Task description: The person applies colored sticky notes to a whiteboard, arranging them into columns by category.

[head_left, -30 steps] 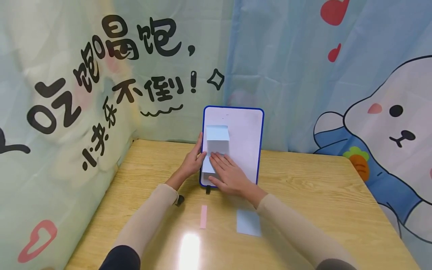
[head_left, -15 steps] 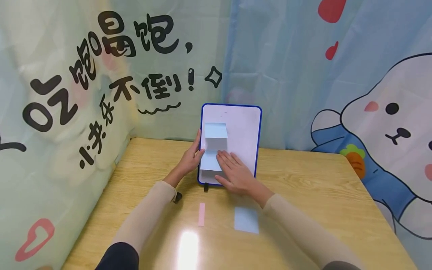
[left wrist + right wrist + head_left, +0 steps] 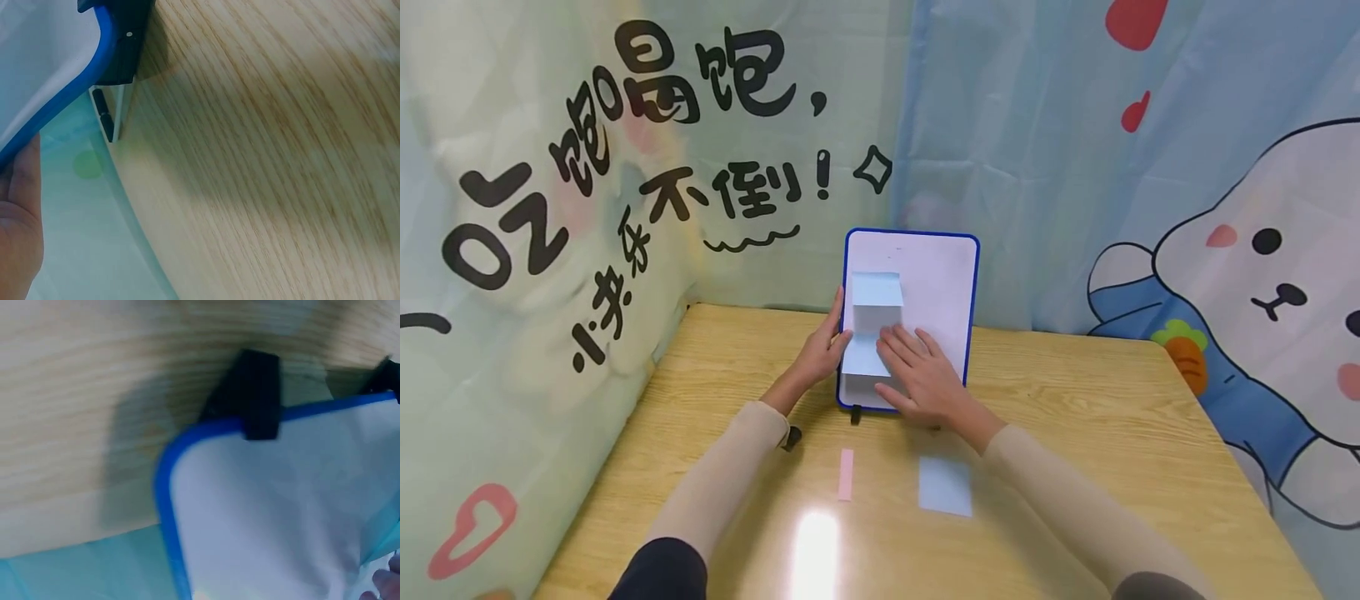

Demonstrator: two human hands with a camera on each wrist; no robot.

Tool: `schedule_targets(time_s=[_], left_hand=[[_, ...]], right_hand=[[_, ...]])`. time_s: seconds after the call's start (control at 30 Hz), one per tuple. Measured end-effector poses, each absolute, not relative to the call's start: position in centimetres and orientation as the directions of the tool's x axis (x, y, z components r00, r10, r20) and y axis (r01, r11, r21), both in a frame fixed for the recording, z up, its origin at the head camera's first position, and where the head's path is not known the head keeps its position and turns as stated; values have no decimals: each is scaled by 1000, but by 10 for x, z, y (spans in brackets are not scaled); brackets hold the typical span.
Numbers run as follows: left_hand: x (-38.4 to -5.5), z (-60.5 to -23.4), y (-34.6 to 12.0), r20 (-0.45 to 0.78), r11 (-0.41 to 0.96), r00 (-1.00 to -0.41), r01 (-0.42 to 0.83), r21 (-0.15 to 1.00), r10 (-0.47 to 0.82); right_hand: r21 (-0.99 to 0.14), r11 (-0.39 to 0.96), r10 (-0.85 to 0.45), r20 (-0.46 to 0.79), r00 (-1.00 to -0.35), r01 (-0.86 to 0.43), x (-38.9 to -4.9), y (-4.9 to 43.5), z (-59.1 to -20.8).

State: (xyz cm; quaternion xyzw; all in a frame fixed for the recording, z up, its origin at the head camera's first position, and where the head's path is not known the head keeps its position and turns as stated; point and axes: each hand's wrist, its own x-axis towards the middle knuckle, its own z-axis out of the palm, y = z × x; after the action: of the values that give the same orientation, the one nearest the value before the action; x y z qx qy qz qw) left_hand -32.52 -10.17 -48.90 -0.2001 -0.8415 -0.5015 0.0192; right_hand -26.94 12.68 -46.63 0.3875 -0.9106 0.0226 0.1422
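A small whiteboard [image 3: 936, 283] with a blue frame stands tilted on the table. My left hand [image 3: 822, 352] grips its left edge, thumb towards the front; the left wrist view shows fingers [image 3: 24, 178] at the blue rim. Two folded light-blue paper strips stick out from the board like steps: an upper one [image 3: 877, 289] and a lower one [image 3: 859, 357]. My right hand [image 3: 925, 379] lies with extended fingers over the right part of the lower strip, covering it. In the right wrist view only fingertips [image 3: 387, 584] show, beside a blue paper edge [image 3: 382, 531].
Black stand feet [image 3: 261, 394] hold the board's lower edge. On the wooden table [image 3: 1075, 433] in front lie a narrow pink paper strip [image 3: 846, 475] and a light-blue paper sheet [image 3: 945, 486]. A printed curtain [image 3: 985, 167] hangs behind and along the left.
My right hand has slid rightward along the lower blue paper, then slightly back up. The left hand keeps its hold on the board's edge. The whole view has shifted a little.
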Motion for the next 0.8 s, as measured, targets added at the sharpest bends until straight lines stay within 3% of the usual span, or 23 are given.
schedule_targets(time_s=[0.3, 0.8], left_hand=[[-325, -488, -103, 247, 434, -913, 376, 819, 325], [-325, -488, -105, 240, 456, -915, 374, 808, 325]], right_hand=[[45, 626, -771, 179, -611, -778, -280, 106, -464], [92, 679, -734, 100, -672, -728, -281, 119, -472]])
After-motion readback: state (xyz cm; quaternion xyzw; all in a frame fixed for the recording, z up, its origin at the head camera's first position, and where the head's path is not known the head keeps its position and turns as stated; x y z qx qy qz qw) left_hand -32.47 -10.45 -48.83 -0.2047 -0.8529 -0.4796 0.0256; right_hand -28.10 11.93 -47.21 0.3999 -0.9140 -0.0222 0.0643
